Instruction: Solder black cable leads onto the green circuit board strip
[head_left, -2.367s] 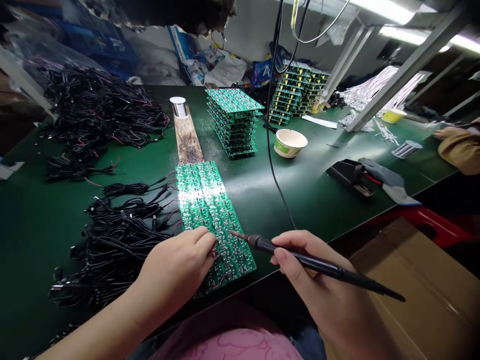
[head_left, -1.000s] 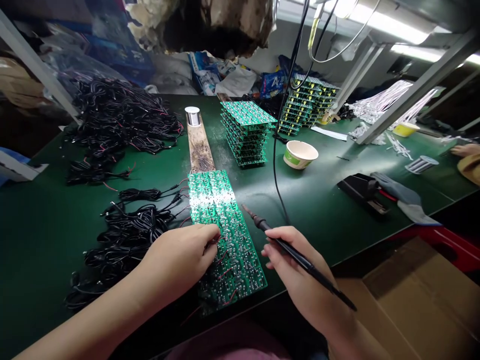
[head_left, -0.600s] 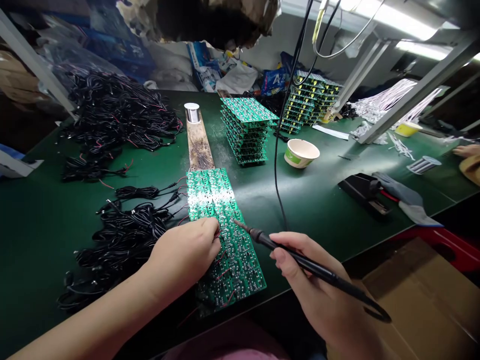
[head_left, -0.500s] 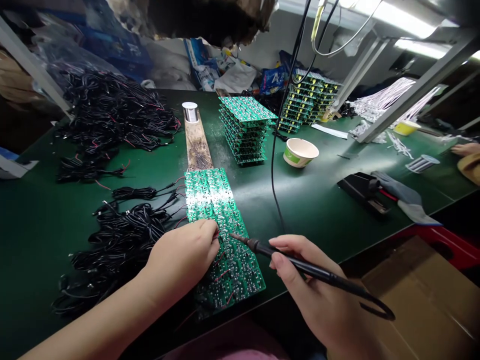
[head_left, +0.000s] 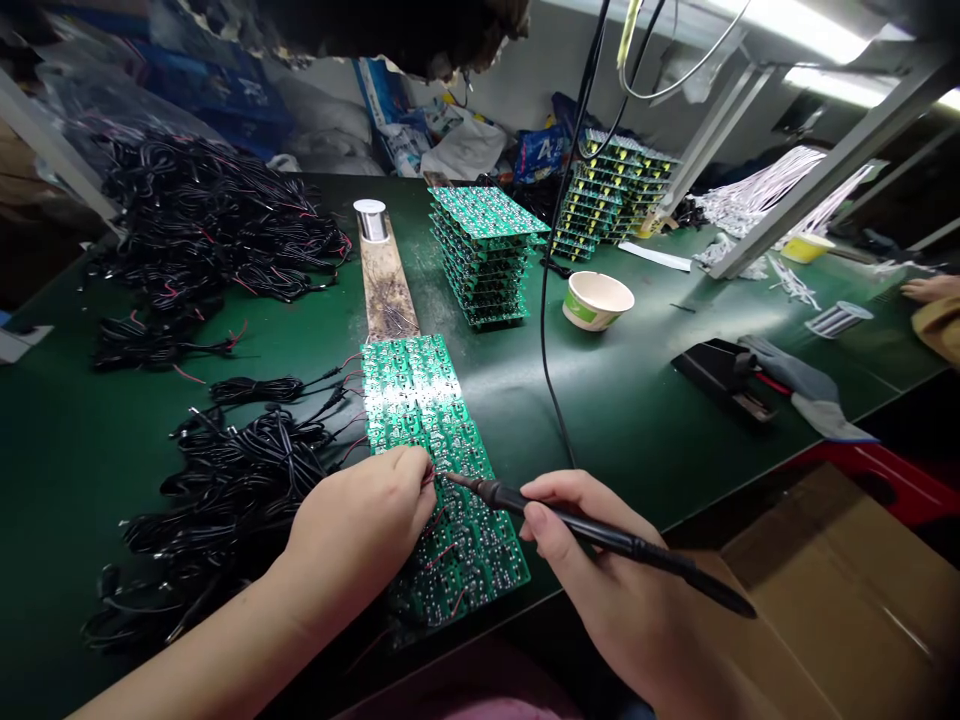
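Observation:
A long green circuit board panel lies on the green table, with red wires along it. Over its left part my left hand is closed, pinching a thin red wire close to the board. My right hand grips a black soldering iron like a pen, and its tip is at the board beside my left fingertips. Black cables lie in a bundle left of the panel, several joined to its left edge by red wires.
Beyond the panel are a solder spool on a wooden strip, stacked boards and a paper bowl. A black cord hangs down. At right lies a black tool; another person's hand shows at the edge.
The soldering iron's tip has moved left, up to my left fingertips. My left hand keeps its pinch. The whole view has shifted slightly.

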